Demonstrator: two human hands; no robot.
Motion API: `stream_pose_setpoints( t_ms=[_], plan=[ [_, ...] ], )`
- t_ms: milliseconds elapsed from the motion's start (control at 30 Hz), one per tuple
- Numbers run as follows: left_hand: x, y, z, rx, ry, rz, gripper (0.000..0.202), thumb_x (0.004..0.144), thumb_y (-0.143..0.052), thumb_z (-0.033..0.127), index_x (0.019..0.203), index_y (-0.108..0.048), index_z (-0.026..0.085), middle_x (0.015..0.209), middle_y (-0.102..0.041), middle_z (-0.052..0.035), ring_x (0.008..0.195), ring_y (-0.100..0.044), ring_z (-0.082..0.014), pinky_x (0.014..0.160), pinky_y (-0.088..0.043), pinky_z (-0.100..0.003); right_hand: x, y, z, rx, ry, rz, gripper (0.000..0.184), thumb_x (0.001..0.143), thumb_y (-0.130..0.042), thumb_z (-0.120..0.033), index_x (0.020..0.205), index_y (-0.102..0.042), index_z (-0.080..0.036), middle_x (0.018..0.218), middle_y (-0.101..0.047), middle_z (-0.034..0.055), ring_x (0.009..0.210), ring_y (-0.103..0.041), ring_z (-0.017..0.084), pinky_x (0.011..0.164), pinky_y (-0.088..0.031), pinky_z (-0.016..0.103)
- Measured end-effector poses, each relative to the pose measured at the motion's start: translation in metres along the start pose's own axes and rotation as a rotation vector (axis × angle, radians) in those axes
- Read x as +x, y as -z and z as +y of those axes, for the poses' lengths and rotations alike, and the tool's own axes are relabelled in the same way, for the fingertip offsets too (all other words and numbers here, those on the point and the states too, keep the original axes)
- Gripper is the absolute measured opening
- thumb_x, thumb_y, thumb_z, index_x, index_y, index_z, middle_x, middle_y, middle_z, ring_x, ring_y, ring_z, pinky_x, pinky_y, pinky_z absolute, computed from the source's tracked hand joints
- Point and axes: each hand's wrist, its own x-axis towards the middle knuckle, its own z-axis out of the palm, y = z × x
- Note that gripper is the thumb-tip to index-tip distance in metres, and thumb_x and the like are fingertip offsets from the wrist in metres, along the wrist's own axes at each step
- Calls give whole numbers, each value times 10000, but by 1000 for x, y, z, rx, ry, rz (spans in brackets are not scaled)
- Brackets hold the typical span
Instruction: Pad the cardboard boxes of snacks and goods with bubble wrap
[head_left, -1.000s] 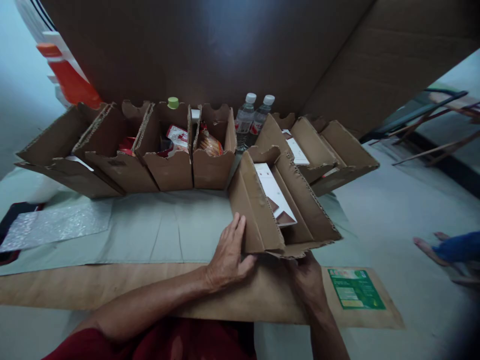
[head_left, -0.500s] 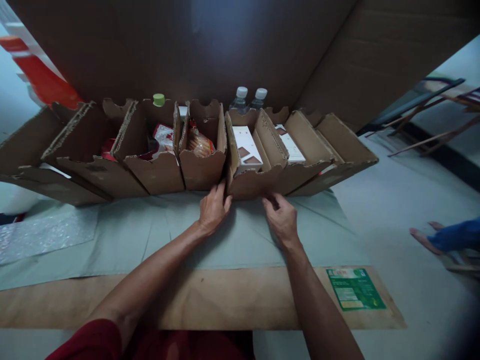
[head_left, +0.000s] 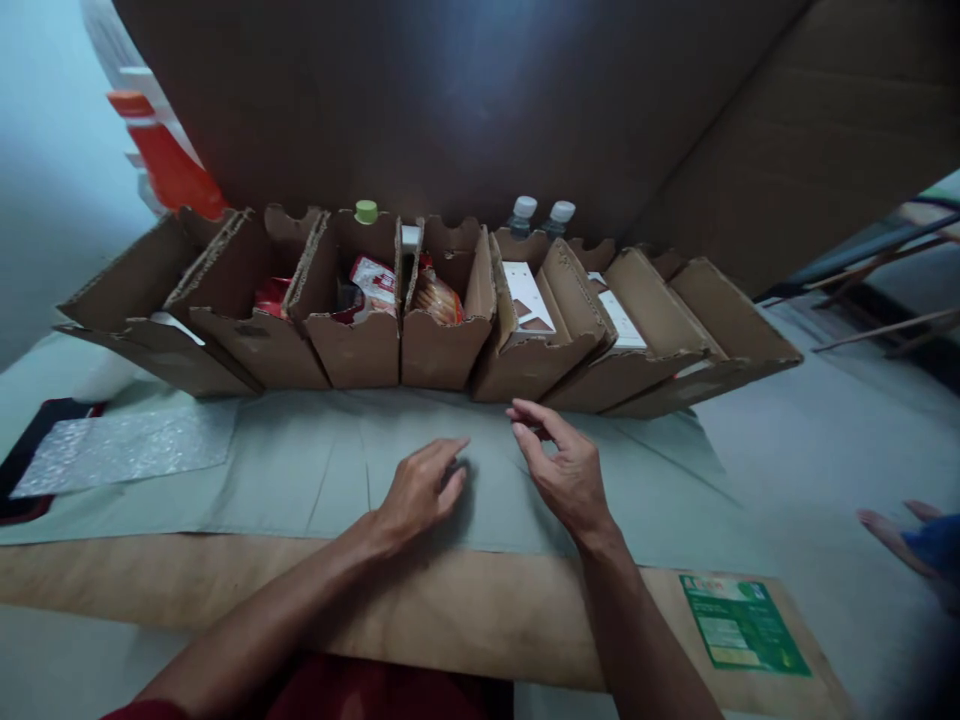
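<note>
My left hand (head_left: pixel 420 490) and my right hand (head_left: pixel 561 470) hover empty, fingers loosely apart, over a pale green cloth (head_left: pixel 300 465). Just beyond them stands a row of several open cardboard boxes. The nearest box (head_left: pixel 529 355) holds a white and brown carton (head_left: pixel 529 298) and sits pressed into the row between a box of snack packets (head_left: pixel 442 345) and another box with a white carton (head_left: pixel 630 345). Neither hand touches a box.
Two water bottles (head_left: pixel 540 215) and a green-capped bottle (head_left: pixel 366 212) stand behind the row against a large cardboard wall (head_left: pixel 450 90). A silvery sheet (head_left: pixel 120 450) lies left. Brown cardboard with a green label (head_left: pixel 742 625) lies near me. Another person's foot (head_left: pixel 892 535) is at right.
Both hands pushed the box with the white and brown carton away from me into the row, let go of it, and drew back over the cloth.
</note>
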Motion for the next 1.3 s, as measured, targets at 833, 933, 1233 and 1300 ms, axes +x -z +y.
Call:
stream_pose_setpoints(
  t_ms=[833, 933, 1233, 1300],
  plan=[
    [-87, 85, 12, -75, 250, 187, 351, 914, -546, 209, 1246, -657, 195, 1165, -724, -115, 972, -726, -206, 461, -516, -184, -43, 45, -80, -399, 27, -321, 247, 885, -498, -322, 964, -730, -291, 845, -783, 31, 709, -728, 228, 634, -522, 326],
    [-77, 91, 16, -56, 237, 260, 505, 895, -588, 229, 1398, -546, 230, 1346, -634, -130, 1123, -684, -240, 689, -623, -284, -93, 104, -52, -304, -45, -196, 287, 835, -592, -383, 1079, -743, -386, 990, -796, 48, 784, -756, 280, 652, -590, 407],
    [-77, 42, 26, -171, 172, 125, 810, 851, -658, 323, 1571, -299, 223, 1538, -483, -171, 1410, -498, -347, 1183, -412, -572, -195, 103, 12, 0, -411, 78, 729, 759, -765, -552, 1404, -579, -269, 1358, -684, 157, 1191, -695, 345, 900, -627, 444],
    [-83, 33, 24, -165, 205, 143, 769, 854, -649, 314, 1547, -330, 215, 1508, -506, -170, 1400, -507, -346, 1182, -413, -571, -192, 80, 17, -57, -441, 50, 654, 743, -765, -590, 1272, -656, -221, 1238, -738, 153, 1163, -700, 339, 951, -601, 456]
  ],
)
